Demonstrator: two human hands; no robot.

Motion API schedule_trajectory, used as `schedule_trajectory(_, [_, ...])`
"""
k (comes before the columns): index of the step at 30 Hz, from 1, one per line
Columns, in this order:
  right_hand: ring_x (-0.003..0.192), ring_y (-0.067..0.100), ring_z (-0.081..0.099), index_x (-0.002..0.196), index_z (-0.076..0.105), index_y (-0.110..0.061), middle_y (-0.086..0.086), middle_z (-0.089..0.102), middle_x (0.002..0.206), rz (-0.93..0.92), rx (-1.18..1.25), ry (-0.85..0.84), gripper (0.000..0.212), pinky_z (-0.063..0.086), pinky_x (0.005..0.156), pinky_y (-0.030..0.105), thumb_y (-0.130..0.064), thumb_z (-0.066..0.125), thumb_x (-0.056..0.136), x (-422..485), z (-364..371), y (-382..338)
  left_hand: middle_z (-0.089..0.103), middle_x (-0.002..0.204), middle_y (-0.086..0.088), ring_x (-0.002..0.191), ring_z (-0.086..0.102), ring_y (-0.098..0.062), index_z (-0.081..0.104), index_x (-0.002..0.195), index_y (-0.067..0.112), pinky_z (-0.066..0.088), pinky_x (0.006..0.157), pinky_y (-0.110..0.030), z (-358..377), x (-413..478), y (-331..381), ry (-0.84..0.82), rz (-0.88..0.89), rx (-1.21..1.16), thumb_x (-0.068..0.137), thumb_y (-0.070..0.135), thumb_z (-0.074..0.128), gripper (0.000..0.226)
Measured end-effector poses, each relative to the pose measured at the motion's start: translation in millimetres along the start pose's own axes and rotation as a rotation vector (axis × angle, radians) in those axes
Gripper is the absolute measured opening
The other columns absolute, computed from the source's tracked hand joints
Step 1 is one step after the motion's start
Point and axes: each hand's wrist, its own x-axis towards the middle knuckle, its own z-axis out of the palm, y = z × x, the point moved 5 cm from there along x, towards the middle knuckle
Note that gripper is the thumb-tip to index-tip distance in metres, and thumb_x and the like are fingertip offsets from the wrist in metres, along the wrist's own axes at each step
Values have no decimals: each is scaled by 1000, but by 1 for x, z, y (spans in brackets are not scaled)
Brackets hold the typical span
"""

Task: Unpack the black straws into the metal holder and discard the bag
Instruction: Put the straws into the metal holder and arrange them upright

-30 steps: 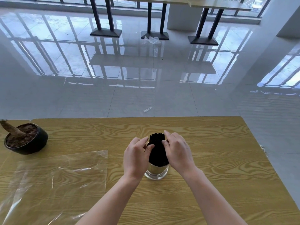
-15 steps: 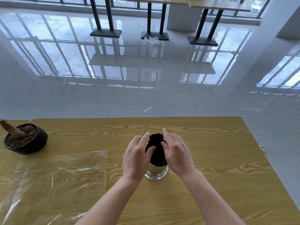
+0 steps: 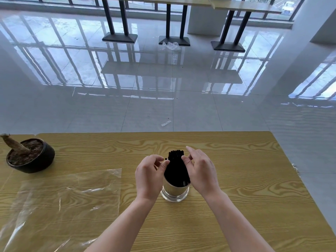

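Observation:
A bundle of black straws (image 3: 175, 168) stands upright in the shiny metal holder (image 3: 174, 192) at the middle of the wooden table (image 3: 245, 179). My left hand (image 3: 149, 176) is at the bundle's left side, thumb and forefinger pinched on straws near the top. My right hand (image 3: 201, 171) rests against the bundle's right side, its fingers spread and the thumb touching the straws. The emptied clear plastic bag (image 3: 60, 200) lies flat on the table to the left.
A black pot (image 3: 31, 155) of soil with a cut stump stands at the table's far left. Beyond the table's far edge lies glossy tiled floor with small plastic scraps (image 3: 165, 123). Black table legs (image 3: 118, 36) stand far off.
Both hands have loosened from cupping the bundle. The left hand now pinches at the top left, and the right hand's fingers have lifted and spread. The straws stay in the holder.

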Motion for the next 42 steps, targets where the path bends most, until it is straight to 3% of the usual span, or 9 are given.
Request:
schedule_trajectory(2, [93, 15, 62, 134, 62, -10, -5, 65, 96, 14, 5, -3, 40, 43, 76, 24, -28, 62, 98, 0, 1, 1, 68, 74, 9, 70, 62, -10, 75, 80, 16, 53, 67, -38, 4, 1, -1, -43, 6, 9, 81, 22, 81, 8])
schedule_trajectory(8, [100, 17, 63, 126, 68, -17, -2, 69, 104, 13, -20, -38, 30, 48, 78, 27, -27, 61, 98, 1, 6, 0, 66, 75, 12, 66, 57, -6, 78, 81, 21, 49, 64, -30, 13, 3, 3, -85, -6, 37, 82, 23, 79, 3])
schedule_trajectory(22, [96, 16, 62, 132, 63, -11, -3, 66, 98, 20, 2, -37, 38, 47, 79, 27, -28, 62, 98, -2, 2, -1, 65, 77, 10, 68, 59, -8, 75, 82, 19, 52, 65, -35, 2, 0, 1, -57, -3, 45, 84, 23, 77, 5])
schedule_trajectory(26, [87, 11, 58, 131, 63, -13, -8, 64, 94, 12, 22, -18, 36, 44, 75, 24, -25, 64, 97, -2, -4, -4, 67, 102, 3, 90, 64, -17, 71, 107, 15, 54, 73, -36, -2, 0, 4, -64, 61, 141, 90, 26, 69, 20])
schedule_trajectory(32, [90, 13, 59, 130, 63, -12, -5, 66, 98, -30, 3, -5, 36, 48, 77, 25, -23, 64, 96, -4, -13, -12, 53, 142, -6, 131, 48, -26, 48, 142, 16, 44, 100, -40, -4, 2, 6, -215, 129, 435, 95, 33, 53, 50])
schedule_trajectory(38, [117, 21, 59, 134, 60, -11, 3, 67, 121, -116, -130, -33, 42, 48, 94, 28, -30, 63, 97, -6, -19, -23, 25, 163, -10, 152, 19, -26, 23, 154, 22, 24, 119, -45, -14, -4, 4, -275, 131, 601, 97, 46, 41, 65])
schedule_trajectory(42, [119, 22, 56, 136, 57, -12, 0, 64, 128, -198, -180, -52, 44, 47, 94, 30, -32, 62, 97, -11, -21, -40, 16, 166, -9, 154, 7, -27, 15, 156, 24, 14, 122, -49, -29, -9, 6, -271, 144, 671, 93, 56, 32, 72])
